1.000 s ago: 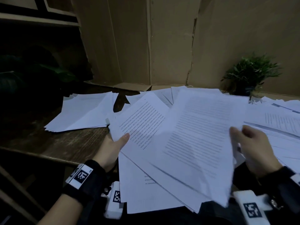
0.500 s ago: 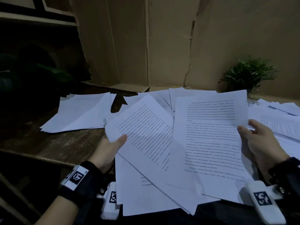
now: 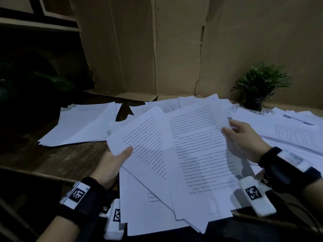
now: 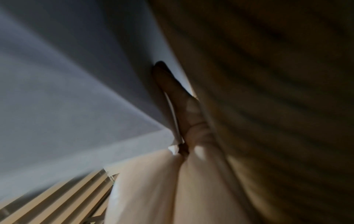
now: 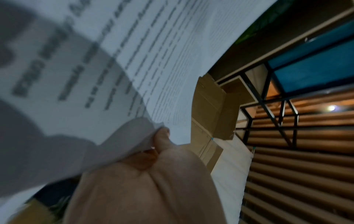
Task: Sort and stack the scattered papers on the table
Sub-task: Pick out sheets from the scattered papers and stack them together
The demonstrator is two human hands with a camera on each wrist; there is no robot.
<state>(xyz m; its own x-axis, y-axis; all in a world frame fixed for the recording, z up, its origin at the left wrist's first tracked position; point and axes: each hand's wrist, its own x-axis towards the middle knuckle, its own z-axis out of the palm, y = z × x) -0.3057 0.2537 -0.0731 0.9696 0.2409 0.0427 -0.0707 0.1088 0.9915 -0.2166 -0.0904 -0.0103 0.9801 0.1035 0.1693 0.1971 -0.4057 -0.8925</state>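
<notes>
Over the near edge of the table (image 3: 57,159), mid-gathering: a fanned bundle (image 3: 148,180) of printed papers held up off the wood by the left hand (image 3: 111,165), thumb on top at the left margin, fingers underneath and out of sight in the head view. Left wrist view too blurred to add more than a finger lying flat against the underside of a sheet. Right hand (image 3: 244,138) pinching the upper right edge of one sheet (image 3: 197,147), thumb on the printed face, fingers behind; confirmed in the right wrist view, where the thumb (image 5: 161,139) clamps a curled margin. Sheet overlapping the bundle at an angle, corners not matched.

Step in hand, as judged: laying this sheet onto the bundle, stacking well short of done. Plenty left loose — a pile (image 3: 82,126) far left on the table, more pages (image 3: 288,133) spread to the right near the plant (image 3: 260,84).

Next move, probably: swing the sheet until its edges run parallel with the bundle, slide it under the left thumb, let go with the right. Then a tap of the lower edges on the table to square the fan. Care needed with the left grip; skewed sheets could easily slip out.
</notes>
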